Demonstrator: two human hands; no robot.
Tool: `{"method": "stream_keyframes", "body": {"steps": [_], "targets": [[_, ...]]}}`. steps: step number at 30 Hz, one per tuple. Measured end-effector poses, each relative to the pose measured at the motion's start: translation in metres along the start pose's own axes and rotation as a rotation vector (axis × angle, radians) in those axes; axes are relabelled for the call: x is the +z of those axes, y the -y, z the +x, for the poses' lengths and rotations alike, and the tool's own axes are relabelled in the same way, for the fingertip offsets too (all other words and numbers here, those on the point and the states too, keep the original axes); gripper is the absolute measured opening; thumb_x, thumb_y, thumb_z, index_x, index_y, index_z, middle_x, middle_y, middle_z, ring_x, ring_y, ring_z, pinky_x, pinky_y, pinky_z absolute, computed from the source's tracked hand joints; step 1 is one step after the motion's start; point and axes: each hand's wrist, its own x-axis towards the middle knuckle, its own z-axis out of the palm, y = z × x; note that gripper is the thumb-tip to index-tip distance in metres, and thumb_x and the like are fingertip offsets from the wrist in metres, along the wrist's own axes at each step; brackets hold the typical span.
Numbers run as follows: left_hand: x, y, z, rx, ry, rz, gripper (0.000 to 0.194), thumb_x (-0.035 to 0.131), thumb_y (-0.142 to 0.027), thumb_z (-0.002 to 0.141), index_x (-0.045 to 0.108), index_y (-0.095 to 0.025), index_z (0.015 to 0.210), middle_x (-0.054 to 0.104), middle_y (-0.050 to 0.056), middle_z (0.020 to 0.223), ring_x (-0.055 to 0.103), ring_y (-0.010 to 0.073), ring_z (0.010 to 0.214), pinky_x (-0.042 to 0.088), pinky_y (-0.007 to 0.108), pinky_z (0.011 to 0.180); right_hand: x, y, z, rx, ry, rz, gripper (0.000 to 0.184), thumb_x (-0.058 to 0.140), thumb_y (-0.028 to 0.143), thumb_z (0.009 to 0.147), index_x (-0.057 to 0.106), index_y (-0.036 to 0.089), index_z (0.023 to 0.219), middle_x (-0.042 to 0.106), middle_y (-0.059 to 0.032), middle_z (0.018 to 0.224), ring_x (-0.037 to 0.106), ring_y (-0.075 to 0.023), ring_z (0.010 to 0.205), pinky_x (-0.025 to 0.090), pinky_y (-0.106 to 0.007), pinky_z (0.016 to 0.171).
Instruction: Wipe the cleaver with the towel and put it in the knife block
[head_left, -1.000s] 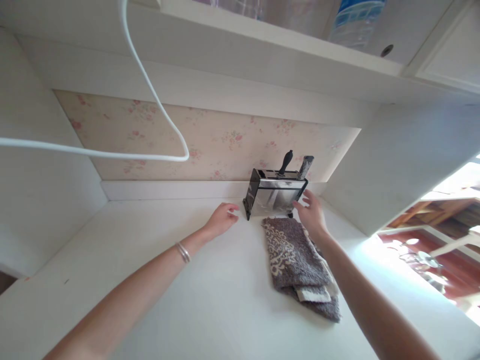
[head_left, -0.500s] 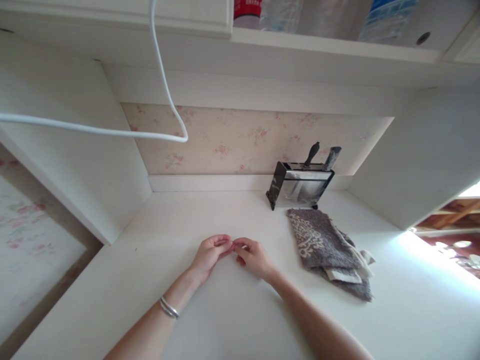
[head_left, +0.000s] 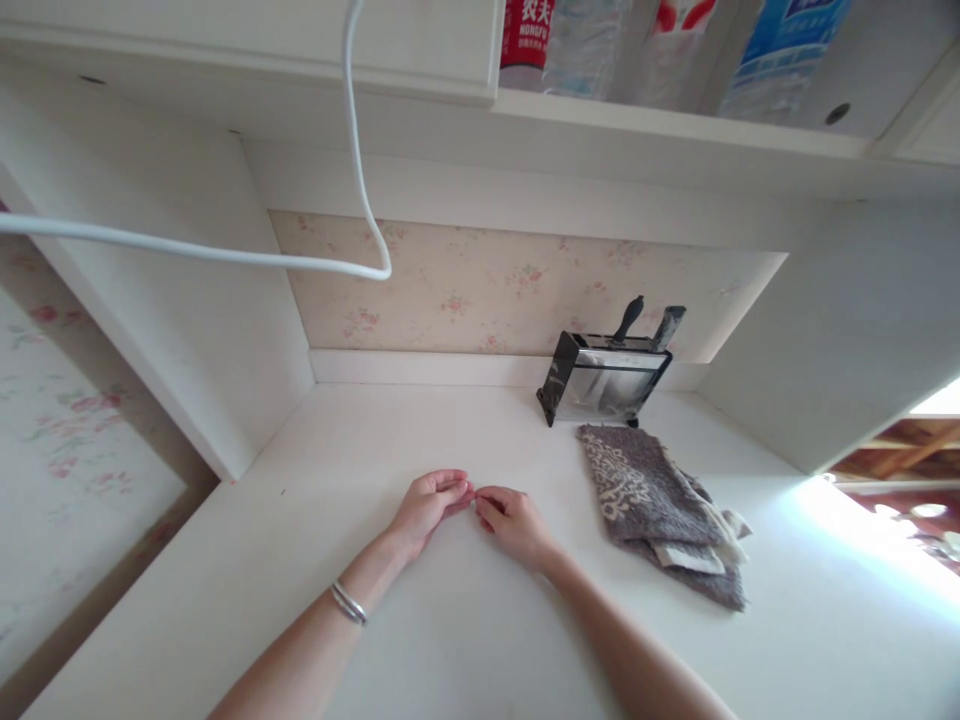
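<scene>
My left hand and my right hand meet fingertip to fingertip over the white countertop. On both, thumb and fingers are pinched together. Whatever lies between the fingertips, if anything, is too small to make out. A silver bracelet circles my left wrist. To the right of my right hand lies a folded grey-brown towel with a cream pattern, apart from the hand.
Against the back wall stands a black and silver knife block with two dark handles sticking up. A white cable hangs across the upper left. Overhead, a cabinet shelf holds several plastic bottles. White side panels flank the counter.
The view has tilted up slightly, showing more of the bottles. My hands stay pinched together near the same spot, the right one closing its loose fingers a little.
</scene>
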Motion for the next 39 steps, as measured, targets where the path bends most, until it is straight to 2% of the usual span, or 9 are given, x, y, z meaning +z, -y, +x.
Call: {"method": "stream_keyframes", "body": {"steps": [7,18,21,25,28,35,39], "targets": [[0.000,0.000,0.001,-0.012,-0.003,0.016,0.018,0.073,-0.021,0.072,0.067,-0.017,0.089,0.069,0.007,0.085,0.066,0.0152,0.079,0.052,0.029,0.086,-0.003,0.001,-0.001,-0.036,0.016,-0.041,0.026,0.042,0.029,0.088,0.059,0.021,0.070,0.055,0.0023,0.063,0.048,-0.0123,0.060,0.036,-0.023,0.060],[-0.001,-0.001,0.001,-0.016,-0.013,-0.007,0.013,0.060,-0.013,0.080,0.063,-0.011,0.093,0.056,0.000,0.073,0.056,0.0086,0.064,0.050,0.030,0.082,-0.003,0.000,-0.001,-0.028,0.010,-0.058,0.025,0.044,0.028,0.087,0.068,0.021,0.087,0.066,-0.0006,0.081,0.056,-0.0132,0.072,0.039,-0.023,0.067],[-0.001,-0.003,0.001,-0.019,-0.015,-0.047,0.017,0.054,-0.004,0.076,0.061,-0.012,0.090,0.052,-0.002,0.070,0.050,0.0063,0.059,0.050,0.029,0.079,-0.003,-0.001,-0.001,-0.033,0.007,-0.061,0.025,0.044,0.028,0.087,0.068,0.021,0.087,0.067,-0.0012,0.082,0.057,-0.0137,0.073,0.040,-0.024,0.068],[-0.002,-0.006,0.001,-0.048,-0.008,-0.125,0.027,0.046,0.003,0.066,0.055,-0.014,0.085,0.045,-0.005,0.067,0.039,0.0033,0.049,0.049,0.024,0.064,-0.001,-0.004,0.000,-0.028,-0.001,-0.065,0.023,0.045,0.028,0.086,0.068,0.021,0.088,0.068,-0.0016,0.080,0.058,-0.0141,0.072,0.041,-0.024,0.069],[-0.004,-0.009,0.001,-0.078,0.005,-0.172,0.027,0.046,0.003,0.063,0.051,-0.015,0.083,0.042,-0.006,0.065,0.035,0.0028,0.046,0.046,0.022,0.058,-0.001,-0.006,0.000,-0.031,-0.003,-0.064,0.024,0.045,0.027,0.086,0.068,0.021,0.089,0.068,-0.0021,0.081,0.059,-0.0144,0.073,0.043,-0.025,0.070],[-0.005,-0.010,0.001,-0.094,0.019,-0.224,0.024,0.050,-0.001,0.066,0.047,-0.016,0.083,0.043,-0.006,0.066,0.036,0.0026,0.046,0.044,0.021,0.058,-0.001,-0.007,-0.001,-0.048,-0.009,-0.072,0.024,0.046,0.026,0.086,0.069,0.021,0.091,0.070,-0.0027,0.087,0.061,-0.0153,0.077,0.044,-0.026,0.073],[-0.006,-0.011,0.002,-0.105,0.032,-0.213,0.024,0.052,-0.004,0.066,0.047,-0.017,0.085,0.043,-0.006,0.065,0.032,0.0024,0.044,0.035,0.019,0.048,-0.001,-0.008,0.000,-0.053,-0.006,-0.064,0.024,0.047,0.026,0.085,0.069,0.021,0.092,0.070,-0.0028,0.090,0.062,-0.0158,0.079,0.045,-0.026,0.074]]}}
